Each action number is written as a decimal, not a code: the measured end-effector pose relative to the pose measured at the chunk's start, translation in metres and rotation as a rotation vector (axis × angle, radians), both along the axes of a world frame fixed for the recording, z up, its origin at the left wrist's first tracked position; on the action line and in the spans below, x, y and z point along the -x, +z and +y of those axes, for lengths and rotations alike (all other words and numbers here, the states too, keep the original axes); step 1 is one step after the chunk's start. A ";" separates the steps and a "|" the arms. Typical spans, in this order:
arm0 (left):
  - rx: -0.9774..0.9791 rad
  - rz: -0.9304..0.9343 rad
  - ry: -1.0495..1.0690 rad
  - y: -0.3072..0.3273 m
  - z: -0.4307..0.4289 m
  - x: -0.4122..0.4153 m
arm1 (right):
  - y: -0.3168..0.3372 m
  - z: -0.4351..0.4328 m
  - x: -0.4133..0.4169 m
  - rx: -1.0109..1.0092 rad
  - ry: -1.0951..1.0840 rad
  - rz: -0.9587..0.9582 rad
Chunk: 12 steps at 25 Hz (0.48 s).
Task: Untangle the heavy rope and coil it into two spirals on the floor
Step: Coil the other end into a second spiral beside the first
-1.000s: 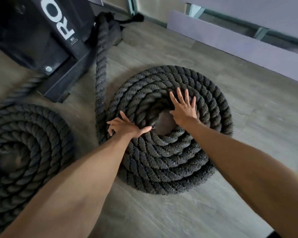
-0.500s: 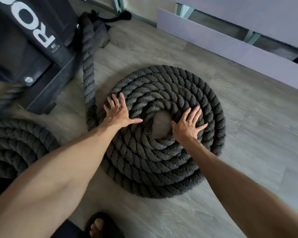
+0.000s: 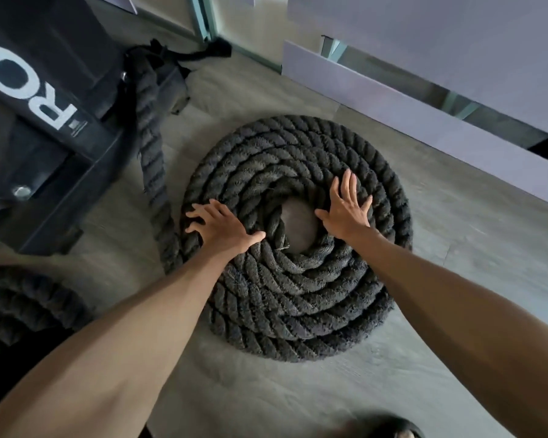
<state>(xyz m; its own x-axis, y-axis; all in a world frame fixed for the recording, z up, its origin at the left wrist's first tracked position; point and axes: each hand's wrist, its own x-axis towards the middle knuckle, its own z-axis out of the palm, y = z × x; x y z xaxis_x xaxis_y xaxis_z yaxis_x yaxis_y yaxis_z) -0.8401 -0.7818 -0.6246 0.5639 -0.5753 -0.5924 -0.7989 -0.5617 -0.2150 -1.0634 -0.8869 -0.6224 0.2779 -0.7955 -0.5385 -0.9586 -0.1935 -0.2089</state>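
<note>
**Both palms flat on a wound spiral of black rope**

The grey wood-look floor point(image 3: 456, 248) fills most of the scene, with pale lilac panels point(image 3: 393, 102) running along its far side. At the left stands a heavy black steel frame point(image 3: 45, 121) with big white letters on one sloping face.

In the middle of the floor lies the spiral point(image 3: 298, 295). It is thick, black, three-strand twisted rope with a fuzzy, slightly frayed surface, wound flat in about five snug turns that touch one another. From its left edge a straight run point(image 3: 149, 147) of the same rope leads away up to the frame, where it disappears among black straps. Part of a second coil point(image 3: 19, 305) shows at the left edge, below the frame and well apart from the first. It looks wound the same way, though most of it is cut off and blurred.

The person leans over the spiral with both bare arms stretched out. The left hand point(image 3: 222, 227) rests on the spiral's left side, fingers point(image 3: 200, 213) spread and reaching to the outer turn, gripping nothing. The right hand point(image 3: 345, 213) lies palm down just right of the centre, its fingers splayed straight across the inner turns, likewise holding nothing.

Between the two thumbs the innermost turn leaves a small oval of bare floor, the centre gap point(image 3: 298, 222). A short frayed rope end point(image 3: 283, 245) pokes into it at the lower left. A silver bolt head point(image 3: 21, 191) shines on the frame's base.
</note>
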 end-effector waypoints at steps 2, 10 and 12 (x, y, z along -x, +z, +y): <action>-0.016 -0.003 0.031 0.005 -0.010 0.000 | 0.002 -0.026 -0.010 0.009 0.040 0.002; 0.043 -0.061 0.154 0.006 -0.041 0.004 | 0.006 -0.110 -0.064 0.019 0.206 0.070; 0.048 -0.092 0.170 0.004 -0.048 0.004 | 0.008 -0.125 -0.070 0.016 0.240 0.078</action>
